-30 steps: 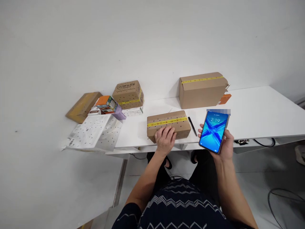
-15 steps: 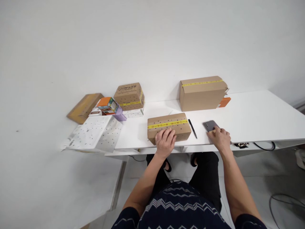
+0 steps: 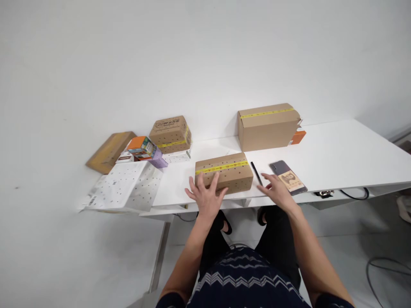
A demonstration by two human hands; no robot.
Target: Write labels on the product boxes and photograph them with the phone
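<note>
A brown cardboard box (image 3: 237, 176) with yellow tape along its top lies at the front of the white table. My left hand (image 3: 207, 194) is at its front left, fingers spread; whether they touch the cardboard I cannot tell. To the right of the box lies a black pen (image 3: 256, 172). My right hand (image 3: 276, 190) hovers by the pen's near end with thumb and fingers apart, holding nothing. Beyond that hand, a smartphone (image 3: 280, 166) with a printed portrait on its back lies near the table's front edge.
A larger cardboard box (image 3: 269, 132) stands against the wall, an orange box (image 3: 298, 137) beside it. On the left are another taped box (image 3: 170, 134), an orange carton (image 3: 138, 145), a purple box (image 3: 159, 159), a flat brown parcel (image 3: 111, 152) and a white dotted package (image 3: 120, 184).
My right hand has left the phone and moved left toward the pen, uncovering the phone's back. My left hand has shifted left on the box's front side, its fingers spreading.
</note>
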